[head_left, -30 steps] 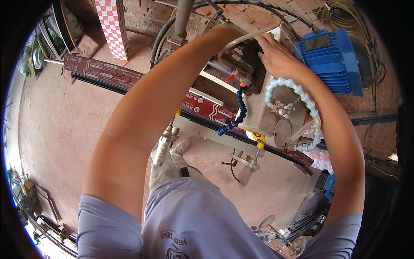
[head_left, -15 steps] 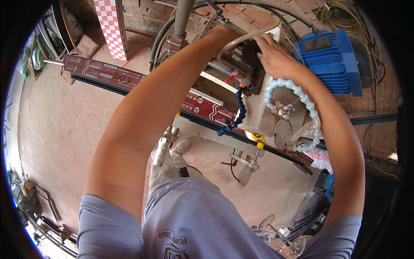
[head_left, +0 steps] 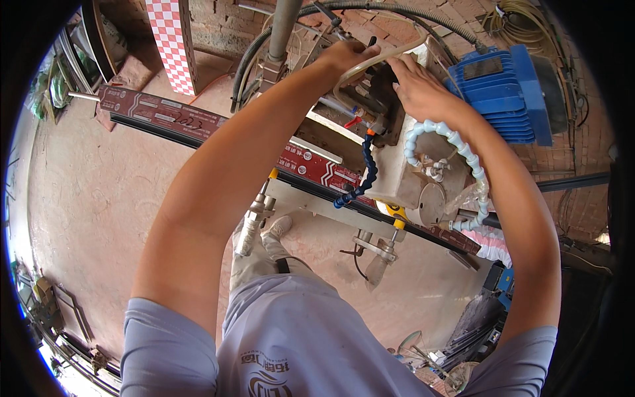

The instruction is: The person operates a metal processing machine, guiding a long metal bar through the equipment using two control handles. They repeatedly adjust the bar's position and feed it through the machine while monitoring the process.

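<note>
My left hand (head_left: 346, 55) is at the far side of the machine, its fingers curled. A short dark tip (head_left: 372, 42) shows beside the fingers; what they hold is otherwise hidden. My right hand (head_left: 418, 83) lies on the machine's upper part with its fingers stretched out, next to the dark metal bracket (head_left: 387, 89). A clear hose (head_left: 377, 58) loops between the two hands. Below them are a small valve with a red lever (head_left: 353, 122) and a dark blue segmented coolant hose (head_left: 369, 165). A pale segmented hose (head_left: 463, 142) curves beside my right forearm.
A blue finned motor (head_left: 493, 96) stands to the right of my right hand. A long dark-red wrapped profile (head_left: 162, 112) crosses the machine. Nearer my body are two metal clamp cylinders (head_left: 251, 225). A vertical grey post (head_left: 283, 30) rises left of my left hand.
My left hand has shifted slightly right and nearer, and more of its curled fingers and the dark tip now show. My right hand stays nearly in place.
</note>
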Demonstrator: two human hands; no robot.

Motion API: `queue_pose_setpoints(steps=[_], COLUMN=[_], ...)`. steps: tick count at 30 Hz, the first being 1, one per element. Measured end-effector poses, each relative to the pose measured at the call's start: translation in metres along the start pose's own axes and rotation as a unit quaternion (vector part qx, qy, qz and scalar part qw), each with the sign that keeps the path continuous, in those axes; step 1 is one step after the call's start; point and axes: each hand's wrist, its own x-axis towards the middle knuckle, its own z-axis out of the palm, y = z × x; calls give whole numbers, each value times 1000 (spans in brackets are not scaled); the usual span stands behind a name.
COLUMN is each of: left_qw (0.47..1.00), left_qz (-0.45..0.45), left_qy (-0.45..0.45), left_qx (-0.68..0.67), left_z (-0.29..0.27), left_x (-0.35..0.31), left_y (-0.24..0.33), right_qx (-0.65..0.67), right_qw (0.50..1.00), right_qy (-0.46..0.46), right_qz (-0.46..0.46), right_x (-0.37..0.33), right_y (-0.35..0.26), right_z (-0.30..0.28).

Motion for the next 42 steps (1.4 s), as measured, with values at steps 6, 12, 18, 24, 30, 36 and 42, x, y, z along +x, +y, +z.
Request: queue_pose_setpoints(steps=[6, 12, 18, 24, 30, 36, 42], left_qw=[992, 985, 985, 988, 968, 973, 953], left_qz=[-116, -135, -90, -76, -167, -97, 43], left_qy=[-32, -72, -79, -80, -118, -131, -130], left_qx=[-32, -75, -123, -108, -143, -163, -271], left_z=[-9, -10, -12, -7, -9, -10, -3], left_x=[-3, -6, -22, -21, -3, -3, -8], left_y=[18, 30, 38, 30, 28, 11, -43], right_qx=[-3, -9, -16, -64, -39, 4, 11], right_qw=[1000, 1000, 999, 998, 996, 993, 996], right_qy=[2, 20, 24, -12, -6, -111, -87], right_qz=[-4, -23, -28, 3, -76, 25, -14], right_x=[2, 1, 2, 6, 19, 22, 21], right_y=[2, 4, 5, 14, 24, 16, 12], right_z=[1, 4, 7, 17, 17, 6, 10])
